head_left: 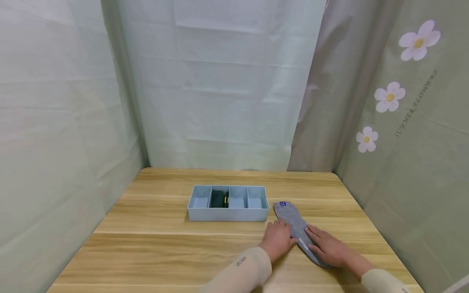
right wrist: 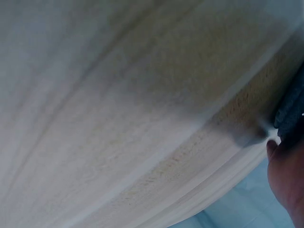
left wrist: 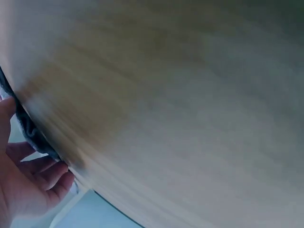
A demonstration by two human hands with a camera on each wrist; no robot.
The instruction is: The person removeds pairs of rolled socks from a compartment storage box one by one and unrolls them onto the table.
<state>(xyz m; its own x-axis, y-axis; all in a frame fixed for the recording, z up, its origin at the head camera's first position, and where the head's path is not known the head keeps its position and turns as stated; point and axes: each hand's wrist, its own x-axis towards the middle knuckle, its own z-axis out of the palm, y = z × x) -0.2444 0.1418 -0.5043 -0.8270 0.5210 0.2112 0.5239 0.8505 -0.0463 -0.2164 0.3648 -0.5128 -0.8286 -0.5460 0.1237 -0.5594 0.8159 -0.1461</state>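
A long grey sock (head_left: 293, 219) lies flat and slanted on the table, with a blue label at its far end and white lettering lower down. It may be a pair laid together; I cannot tell. My left hand (head_left: 277, 238) touches its left edge, fingers loosely bent, thumb pointing towards the lettering. My right hand (head_left: 329, 247) rests on its right side near the close end, with fingers fairly straight. In the left wrist view, the left fingers (left wrist: 50, 178) lie beside the dark edge of the sock. The right wrist view shows only part of the right hand (right wrist: 287, 178) against the sock.
A pale blue box (head_left: 229, 215) in compartments stands left of the sock's far end. Its second compartment from the left holds a dark green bundle (head_left: 218, 198) with yellow stripes. Hanging sheets (head_left: 234, 101) enclose the wooden table (head_left: 154, 244) at the back and sides.
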